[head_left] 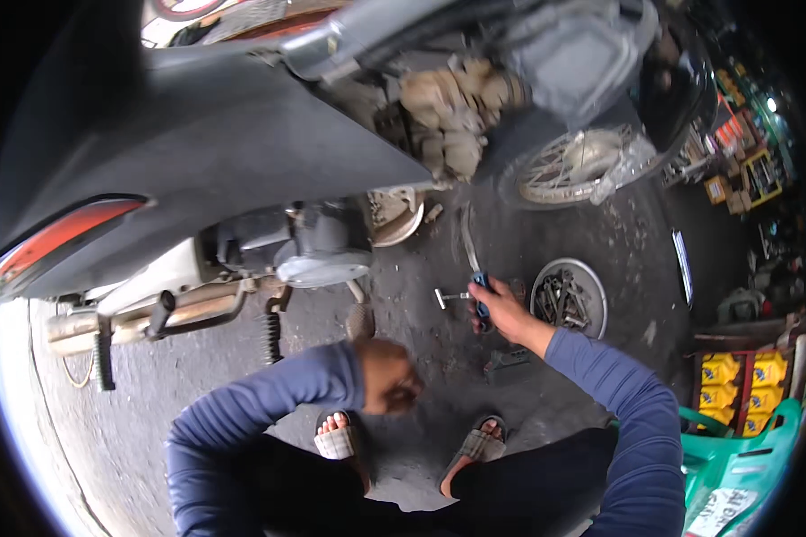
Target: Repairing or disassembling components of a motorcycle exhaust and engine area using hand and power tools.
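Head view. Right hand [505,311]: closed around a blue-handled tool [482,304], above the dark floor [421,264]; a T-shaped metal piece [441,298] juts leftward from the grip. Left hand [390,379]: well apart from the right, fingers curled (blurred; whether they hold anything cannot be told). Round bowl [604,306]: just right of the tool hand, containing metal pieces [564,300]. Motorcycle [215,134]: grey-panelled, beyond both hands.

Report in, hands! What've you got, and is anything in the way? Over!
Left hand curled, contents unclear. Right hand gripping blue-handled tool. Closest clutter: T-handled tool at its left, metal bowl at its right. Over.
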Available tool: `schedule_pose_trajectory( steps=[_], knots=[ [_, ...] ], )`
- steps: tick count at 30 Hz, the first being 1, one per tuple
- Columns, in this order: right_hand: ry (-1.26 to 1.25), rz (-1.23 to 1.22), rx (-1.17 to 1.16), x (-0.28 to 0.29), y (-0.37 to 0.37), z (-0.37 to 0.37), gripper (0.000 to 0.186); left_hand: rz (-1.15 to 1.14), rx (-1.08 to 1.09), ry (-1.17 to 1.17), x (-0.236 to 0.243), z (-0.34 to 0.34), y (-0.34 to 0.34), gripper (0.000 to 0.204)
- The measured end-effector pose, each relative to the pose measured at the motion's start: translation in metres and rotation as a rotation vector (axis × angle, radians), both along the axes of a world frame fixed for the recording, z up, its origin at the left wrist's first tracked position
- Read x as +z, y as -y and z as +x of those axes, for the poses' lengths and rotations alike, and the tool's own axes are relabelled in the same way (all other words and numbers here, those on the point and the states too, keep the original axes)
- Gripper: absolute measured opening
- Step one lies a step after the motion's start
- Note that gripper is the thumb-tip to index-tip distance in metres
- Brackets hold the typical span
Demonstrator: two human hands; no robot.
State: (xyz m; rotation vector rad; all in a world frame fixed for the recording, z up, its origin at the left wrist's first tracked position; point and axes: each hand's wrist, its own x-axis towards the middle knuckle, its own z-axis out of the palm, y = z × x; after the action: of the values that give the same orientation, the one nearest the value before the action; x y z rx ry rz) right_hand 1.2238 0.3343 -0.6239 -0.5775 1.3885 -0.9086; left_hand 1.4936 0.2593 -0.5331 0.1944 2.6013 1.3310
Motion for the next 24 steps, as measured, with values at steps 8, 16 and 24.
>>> schedule_pose_trajectory(
  steps=[8,16,24],
  knots=[
    [0.516,-0.201,-0.347,0.036,0.07,0.068,0.02,0.418,-0.033,0.328,-0.137,0.074,-0.086,0.019],
    [0.432,-0.225,-0.416,0.058,0.066,0.089,0.015,0.167,0.006,0.507,-0.139,0.079,-0.078,0.022],
    [-0.061,-0.131,-0.198,-0.01,0.022,0.067,0.02,0.092,0.159,0.288,-0.115,0.08,-0.075,0.017]
  ],
)
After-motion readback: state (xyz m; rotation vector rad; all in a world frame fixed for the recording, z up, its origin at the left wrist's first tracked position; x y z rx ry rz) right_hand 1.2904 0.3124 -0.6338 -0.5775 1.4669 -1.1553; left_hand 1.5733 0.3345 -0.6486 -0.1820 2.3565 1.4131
